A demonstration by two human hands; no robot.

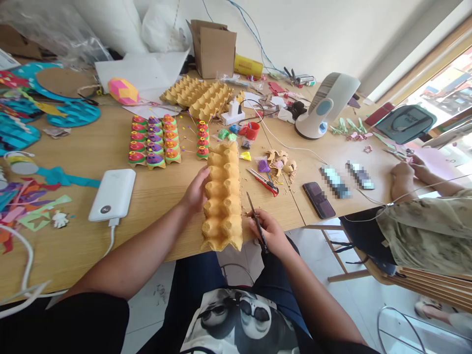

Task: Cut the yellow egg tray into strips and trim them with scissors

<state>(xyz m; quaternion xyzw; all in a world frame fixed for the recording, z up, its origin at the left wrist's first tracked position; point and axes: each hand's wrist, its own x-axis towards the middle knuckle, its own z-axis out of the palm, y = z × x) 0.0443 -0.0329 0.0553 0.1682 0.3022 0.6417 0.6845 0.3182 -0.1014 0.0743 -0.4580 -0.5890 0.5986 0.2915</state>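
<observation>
A yellow-brown egg carton strip (223, 196), two rows of bumps wide, is held upright over the table's front edge. My left hand (197, 191) is closed on its left side, with part of the fingers hidden behind the cardboard. Just right of the strip, my right hand (271, 228) grips dark scissors (256, 219), their narrow tip pointing up and away from me. The tip stands close to the strip's right edge, apparently not touching it. Beyond it on the table lies a red utility knife (267, 184), beside a pile of cut carton cups (282, 164).
Painted carton strips (155, 142) stand left of centre, with uncut egg trays (199, 96) behind. A white power bank (112, 195) lies left. To the right are a fan (326, 108), a phone (319, 200) and another person's hands (409, 169). Cables cross the table.
</observation>
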